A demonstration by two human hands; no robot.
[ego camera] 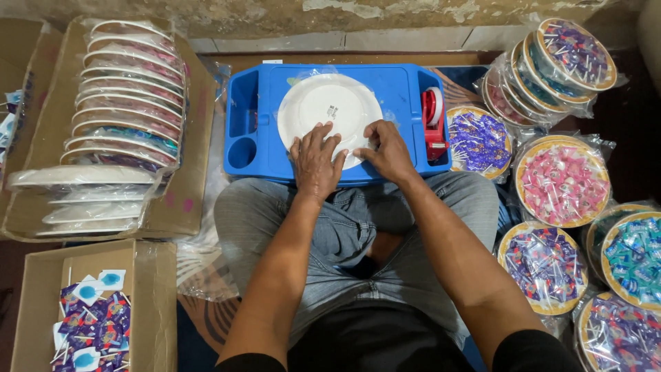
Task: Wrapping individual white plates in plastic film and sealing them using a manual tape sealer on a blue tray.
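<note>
Taking the blue plastic lap tray (403, 89) across your knees as the landmark: far left of it, low down, an open brown cardboard box (41, 303) holds loose lollipops in purple and blue-and-white wrappers (93, 320). Above that box, still left of the tray, a second cardboard carton (196, 103) carries a leaning row of round plates sealed in clear film (127, 96), with flatter wrapped plates below them. On the tray itself lies the white round paper plate (329, 110), underside up, a small dark printed mark near its centre, clear film gathered over it. Your left hand (315, 162) lies flat, fingers spread, pressing the plate's near edge; it grips nothing. Your right hand (389, 151) pinches the film at the plate's near right rim, fingers curled. By my judgement the step in hand is closing the wrap on the plate's back; the next move would call for holding the fold tight while tape is taken. In the tray's right compartment stands a red tape dispenser (432, 120), just beside your right hand. Right of the tray, finished gold-rimmed round plates of wrapped sweets (561, 180) lie in purple, pink and teal, and a bagged stack (551, 65) leans at the upper right.
</note>
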